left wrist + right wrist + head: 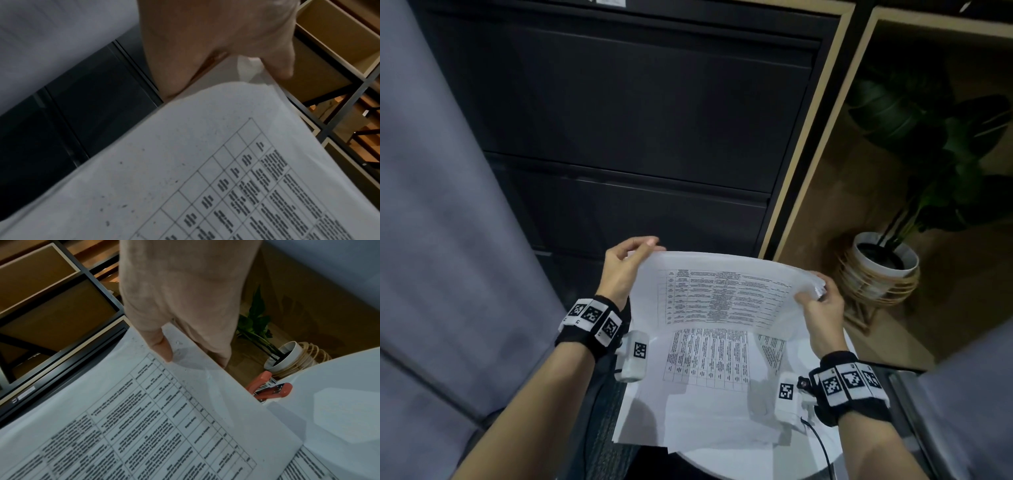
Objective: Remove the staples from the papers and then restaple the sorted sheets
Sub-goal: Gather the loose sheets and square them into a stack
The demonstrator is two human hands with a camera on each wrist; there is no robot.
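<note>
While lifted: printed sheet (719,294) held up above table (756,459), sagging between both hands, table of text facing up.
Left hand (621,270): fingers and thumb curled, pinching far left corner of sheet.
Right hand (822,308): thumb on top, fingers under, pinching right edge together with several sheet edges stacked there.
Loose papers (705,394): lying flat on white table beneath lifted sheet, printed grids showing.
Stapler (271,389): salmon-coloured, on table just past sheet's right edge, seen from right wrist only.
Surroundings: dark drawer cabinet (637,120) ahead; potted plant (887,260) on floor at right.
</note>
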